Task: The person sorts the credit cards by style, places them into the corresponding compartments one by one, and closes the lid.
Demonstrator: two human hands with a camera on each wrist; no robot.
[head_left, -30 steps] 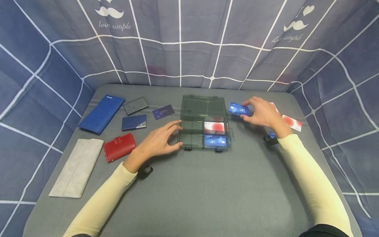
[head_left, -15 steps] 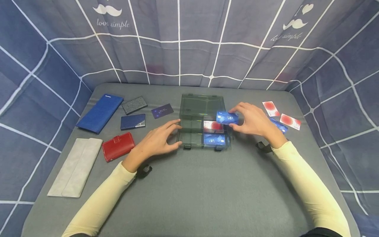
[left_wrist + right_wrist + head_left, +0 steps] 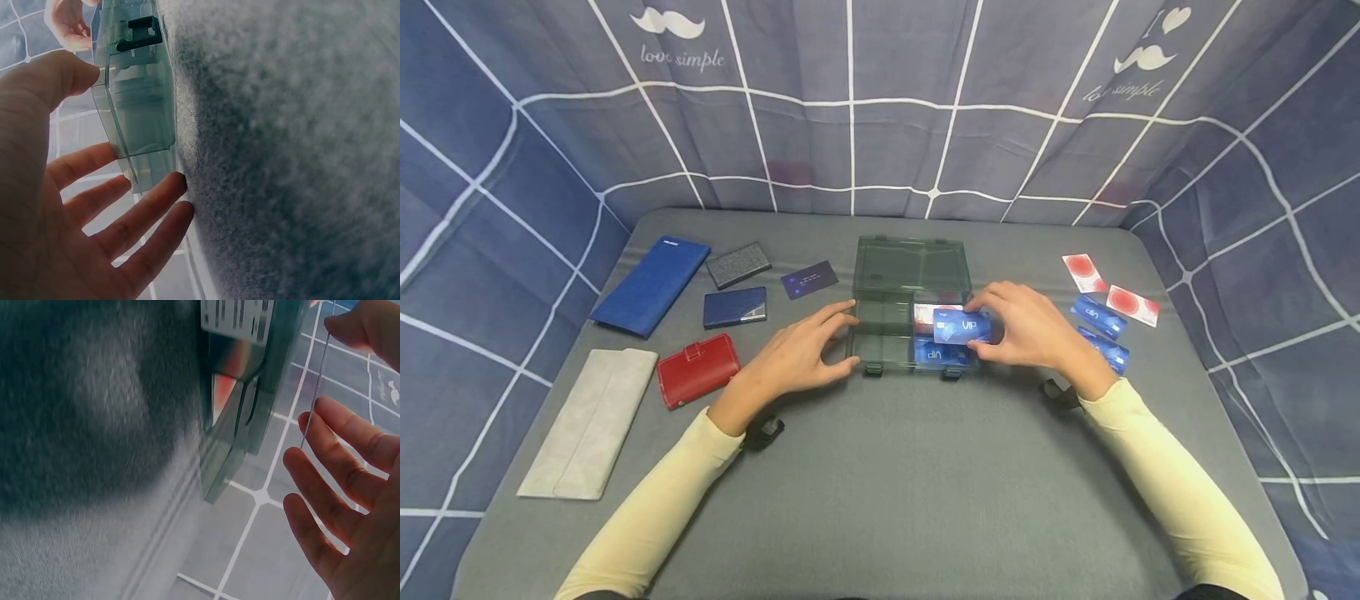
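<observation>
An open, clear green plastic box [image 3: 883, 321] [image 3: 134, 125] [image 3: 240, 425] with compartments sits mid-table. My left hand [image 3: 801, 354] rests against its left front corner, fingers fairly straight, thumb by the front wall. My right hand [image 3: 1026, 329] pinches a blue VIP card [image 3: 961, 327] by its right end, holding it over the box's right compartments. Under it lie another blue VIP card [image 3: 937, 356] and a white card with a red circle [image 3: 927, 312]. In the right wrist view the held card [image 3: 315, 387] shows edge-on between thumb and fingers.
Two red-circle cards [image 3: 1082, 272] [image 3: 1132, 304] and two blue cards [image 3: 1097, 315] [image 3: 1108, 347] lie right of the box. On the left are a dark card [image 3: 808, 279], a grey card case [image 3: 738, 265], a navy case [image 3: 734, 307], a blue wallet [image 3: 650, 285], a red wallet [image 3: 697, 370] and a grey pouch [image 3: 586, 422].
My right hand has carried the blue VIP card leftward and nearer, from right of the box to over its right compartments. My left hand has stayed at the box.
</observation>
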